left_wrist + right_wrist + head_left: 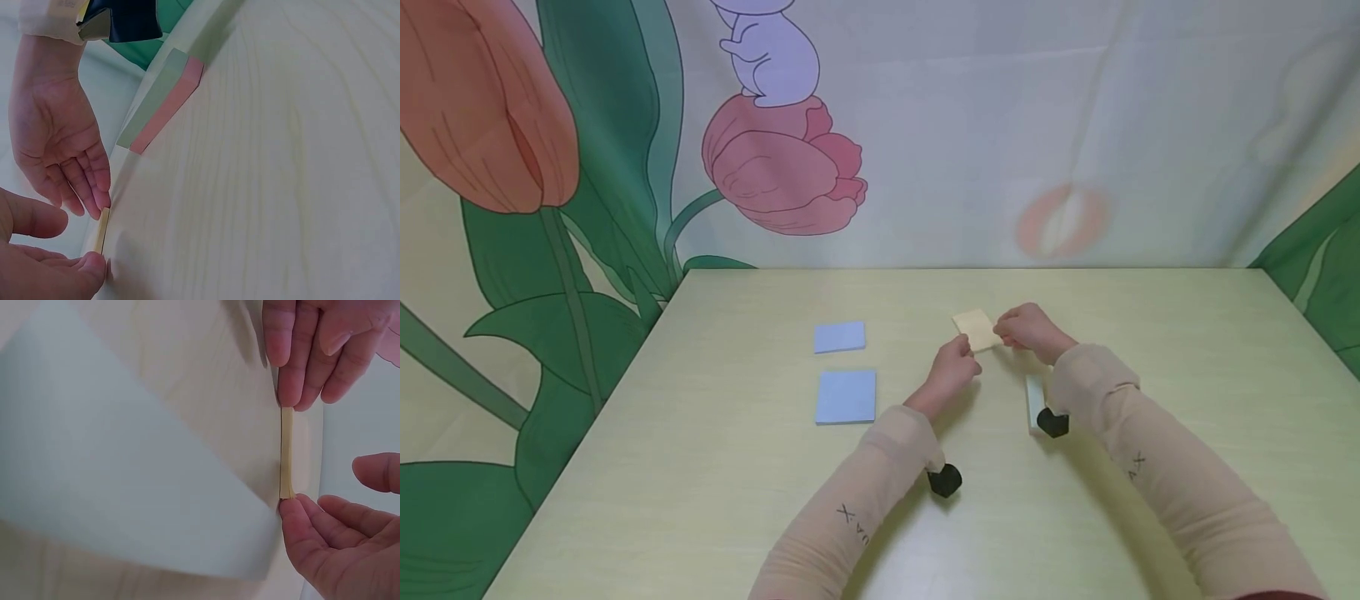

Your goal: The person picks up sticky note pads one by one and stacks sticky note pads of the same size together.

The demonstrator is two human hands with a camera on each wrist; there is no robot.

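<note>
A pale yellow sticky-note pad (976,330) lies on the table between the two hands, its thin layered edge (286,453) showing in the right wrist view. My left hand (950,373) touches the near left edge of the pad with its fingertips. At the right edge, the fingertips of my right hand (1028,327) meet the pad, fingers fairly straight and thumb held apart in the right wrist view. By the right wrist stands a narrow green-and-pink block (161,103), which looks pale from above and is partly hidden by the wrist camera.
Two blue pads lie left of the hands, a smaller one (839,337) behind a larger one (846,398). The light wood table (700,500) ends at a printed curtain (955,150) with flowers. A black camera (945,481) hangs under the left wrist.
</note>
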